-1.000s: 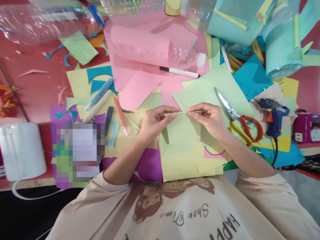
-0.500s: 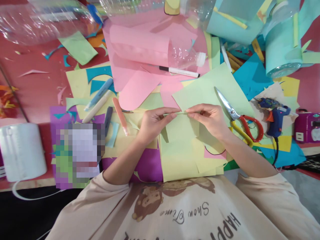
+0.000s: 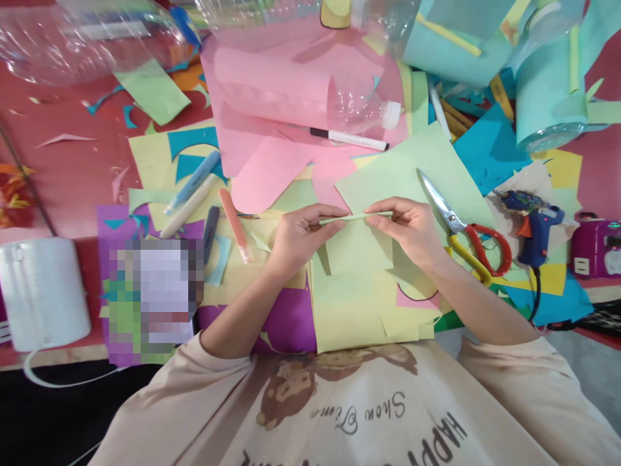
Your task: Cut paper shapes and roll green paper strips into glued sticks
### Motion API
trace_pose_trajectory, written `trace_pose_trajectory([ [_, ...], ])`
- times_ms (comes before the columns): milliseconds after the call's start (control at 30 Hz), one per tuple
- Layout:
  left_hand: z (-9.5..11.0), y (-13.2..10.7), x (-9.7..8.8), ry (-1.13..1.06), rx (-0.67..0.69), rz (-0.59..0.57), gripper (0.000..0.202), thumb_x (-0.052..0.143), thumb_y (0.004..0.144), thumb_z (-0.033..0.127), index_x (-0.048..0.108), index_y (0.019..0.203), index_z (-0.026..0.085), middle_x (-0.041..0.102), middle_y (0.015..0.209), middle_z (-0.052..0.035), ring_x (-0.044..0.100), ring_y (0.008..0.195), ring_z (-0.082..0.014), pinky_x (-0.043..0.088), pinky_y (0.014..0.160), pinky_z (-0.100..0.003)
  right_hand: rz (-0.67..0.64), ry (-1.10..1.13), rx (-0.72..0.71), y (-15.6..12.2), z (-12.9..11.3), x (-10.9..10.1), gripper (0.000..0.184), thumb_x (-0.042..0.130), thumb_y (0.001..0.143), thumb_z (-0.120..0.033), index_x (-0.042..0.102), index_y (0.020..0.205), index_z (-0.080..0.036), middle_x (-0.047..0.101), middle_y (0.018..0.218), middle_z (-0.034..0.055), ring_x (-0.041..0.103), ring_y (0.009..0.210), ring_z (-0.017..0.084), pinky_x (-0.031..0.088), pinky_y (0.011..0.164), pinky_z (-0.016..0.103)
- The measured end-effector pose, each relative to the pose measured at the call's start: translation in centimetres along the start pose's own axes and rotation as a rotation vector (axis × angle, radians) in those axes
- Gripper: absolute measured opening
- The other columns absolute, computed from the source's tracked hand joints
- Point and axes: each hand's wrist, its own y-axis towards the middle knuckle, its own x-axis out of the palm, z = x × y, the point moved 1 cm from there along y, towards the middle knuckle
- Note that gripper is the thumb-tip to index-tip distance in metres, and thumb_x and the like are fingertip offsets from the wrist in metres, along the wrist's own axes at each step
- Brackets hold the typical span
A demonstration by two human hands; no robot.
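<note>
A light green paper sheet (image 3: 361, 246) is held between my two hands, with its upper edge turned into a narrow fold or roll. My left hand (image 3: 308, 230) pinches the left end of that edge between thumb and fingers. Farther right along the same edge, my right hand (image 3: 402, 226) is closed in a similar pinch, and the tip of the edge shows past its fingers. Beneath lie pale yellow-green sheets (image 3: 359, 317). Scissors (image 3: 453, 223) with red and yellow handles rest just right of my right hand.
A blue glue gun (image 3: 536, 230) lies at the right. Markers, including an orange one (image 3: 233, 223), lie left of my hands. Beyond are a pink-wrapped bottle (image 3: 276, 87), a black-and-white pen (image 3: 349, 138) and a teal-wrapped bottle (image 3: 550, 90). Paper scraps cover much of the red table.
My right-hand fingers have shifted slightly on the paper, and more of its turned edge shows, now sticking out past them. The left hand stays nearly in place.
</note>
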Motion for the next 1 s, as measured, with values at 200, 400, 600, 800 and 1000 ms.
trace_pose_trajectory([
  [200,-0.36,0.05,-0.16,0.069,0.096,0.052,0.020,0.069,0.074,0.037,0.073,0.071,0.018,0.068,0.064,-0.0021,0.053,0.052,-0.0089,0.039,0.046,-0.019,0.019,-0.029,-0.004,-0.05,-0.05,0.05,0.021,0.071,0.075,-0.041,0.073,0.075,-0.021,0.047,0.051,-0.0042,0.033,0.047,0.006,0.024,0.042,0.023],
  [400,-0.13,0.10,-0.32,0.137,0.138,0.079,0.039,0.064,0.076,0.051,0.068,0.056,0.017,0.050,0.044,0.0021,0.040,0.044,-0.0078,0.031,0.042,-0.021,0.020,-0.039,-0.026,-0.12,-0.26,-0.01,0.020,0.069,0.077,-0.040,0.072,0.071,-0.021,0.051,0.054,-0.0037,0.033,0.047,0.006,0.027,0.043,0.023],
  [600,0.17,-0.09,-0.34,0.064,0.094,0.013,0.025,0.067,0.076,0.042,0.076,0.086,0.020,0.070,0.065,-0.0018,0.055,0.052,-0.0091,0.042,0.049,-0.020,0.027,-0.083,-0.036,-0.13,-0.15,-0.14,0.024,0.068,0.077,-0.044,0.073,0.071,-0.022,0.055,0.058,-0.0022,0.038,0.051,0.008,0.031,0.045,0.023],
  [800,0.07,-0.08,-0.23,0.046,0.091,-0.017,0.016,0.068,0.077,0.032,0.076,0.084,0.021,0.076,0.084,-0.0033,0.068,0.075,-0.0139,0.052,0.063,-0.019,-0.064,-0.042,-0.020,-0.23,0.07,0.20,0.020,0.069,0.078,-0.039,0.073,0.089,-0.023,0.065,0.073,-0.0007,0.044,0.055,0.007,0.035,0.049,0.023],
  [1000,0.14,0.00,-0.22,0.061,0.078,0.008,0.016,0.067,0.077,0.032,0.077,0.082,0.020,0.075,0.079,-0.0024,0.066,0.066,-0.0128,0.050,0.057,-0.019,-0.009,-0.023,-0.010,-0.11,0.07,0.13,0.019,0.069,0.077,-0.039,0.071,0.080,-0.021,0.056,0.059,-0.0030,0.043,0.052,0.008,0.034,0.048,0.023],
])
